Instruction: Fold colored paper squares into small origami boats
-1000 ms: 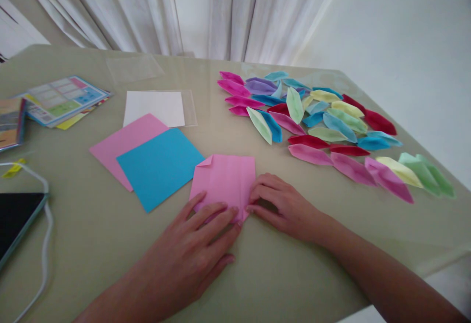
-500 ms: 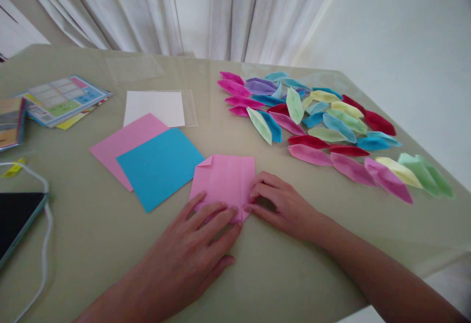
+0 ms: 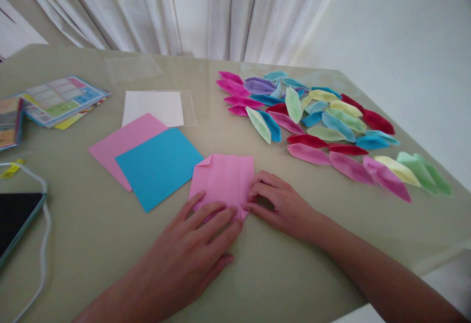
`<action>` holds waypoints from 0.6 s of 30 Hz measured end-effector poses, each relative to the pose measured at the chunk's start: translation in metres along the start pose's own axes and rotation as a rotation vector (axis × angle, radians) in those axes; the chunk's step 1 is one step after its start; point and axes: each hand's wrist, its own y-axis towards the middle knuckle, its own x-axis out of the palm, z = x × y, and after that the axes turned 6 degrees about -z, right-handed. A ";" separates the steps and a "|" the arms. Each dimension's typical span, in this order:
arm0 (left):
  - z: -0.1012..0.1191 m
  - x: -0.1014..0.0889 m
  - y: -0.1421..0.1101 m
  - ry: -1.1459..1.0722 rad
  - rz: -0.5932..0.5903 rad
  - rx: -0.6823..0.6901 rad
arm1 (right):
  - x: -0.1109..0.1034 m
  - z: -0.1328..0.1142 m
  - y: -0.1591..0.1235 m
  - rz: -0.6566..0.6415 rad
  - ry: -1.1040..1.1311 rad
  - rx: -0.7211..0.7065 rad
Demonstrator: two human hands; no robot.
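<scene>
Left hand (image 3: 200, 244), head view, lay palm down with fingers loosely spread, its fingertips resting on the near part of the sheet (image 3: 226, 178) and gripping nothing. Right hand (image 3: 274, 200) was half curled, thumb and fingertips close together at the sheet's near right corner; whether they pinched the paper or merely pressed it could not be told. The sheet, pink, lay flat on the table (image 3: 279, 279), just beyond the left hand's fingers. Its far left corner was turned in as a small flap, and a narrow fold showed between the two hands. The step was judged to be corner folding: left hand steadying, right hand working the crease. The next move seemed to call for keeping the sheet still while the fold was pressed sharp; a slip would have skewed it. Beyond the left hand lay blue paper (image 3: 158, 166), overlapping pink paper (image 3: 128, 141), with white paper (image 3: 152, 107) farther off. Beyond the right hand lay many coloured folded pieces (image 3: 293, 105).
</scene>
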 end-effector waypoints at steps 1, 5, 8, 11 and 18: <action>0.000 0.000 0.000 0.000 0.003 -0.002 | 0.000 0.000 0.000 -0.003 -0.001 0.002; 0.000 0.000 0.000 0.009 -0.006 -0.024 | 0.000 0.000 0.001 -0.010 -0.001 0.012; 0.000 0.001 0.000 0.010 -0.022 -0.024 | 0.000 -0.001 0.000 -0.007 0.000 0.023; -0.001 0.002 0.000 0.014 -0.021 -0.018 | 0.001 -0.001 0.000 -0.007 -0.007 0.040; 0.000 0.003 0.001 0.042 -0.009 -0.022 | 0.002 -0.003 0.001 -0.015 -0.017 0.071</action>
